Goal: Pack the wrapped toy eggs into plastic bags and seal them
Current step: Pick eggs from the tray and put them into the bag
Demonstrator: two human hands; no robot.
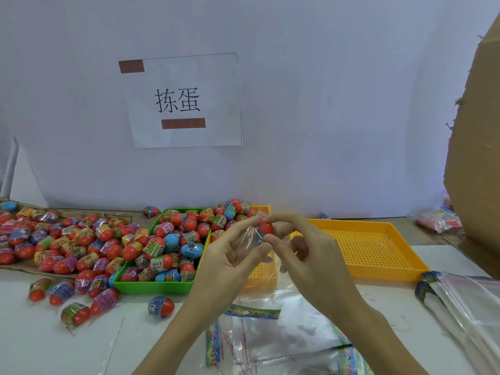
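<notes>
- Head view: both hands meet just above the middle of the picture, held up over the tabletop (54, 345).
- The left hand (230, 255) pinches a clear plastic bag (250, 239) between thumb and forefingers, its other fingers loosely spread.
- The right hand (303, 247) pinches a red-topped wrapped toy egg (266, 229) at the mouth of that bag, forefinger above and thumb below; how far the egg sits inside the film cannot be told.
- At 9 o'clock from the hands stands a green tray (151, 286) heaped with wrapped eggs, mostly red with a few blue ones.
- Further toward 9 o'clock, a loose pile of wrapped eggs (54, 239) spreads over a flat sheet of cardboard (16, 266), and several strays lie on the tabletop, one of them a blue-banded egg (161, 307) at about 7 o'clock from the hands.
- At 3 o'clock lies an orange perforated tray (378, 250); a second orange tray (261, 272) shows partly behind the hands, beside the green one.
- At 6 o'clock, a stack of clear bags with printed header strips (251, 312) lies on the tabletop between the forearms.
- At 4 o'clock, more bundled bags (460, 301) lie near the picture's right edge.
- At 2 o'clock, a large cardboard box (479, 158) rises along the right edge, with a filled bag of eggs (438, 220) at its foot.
- At 11 o'clock, a paper sign (181, 100) with two printed characters is taped to the white wall (324, 104).
</notes>
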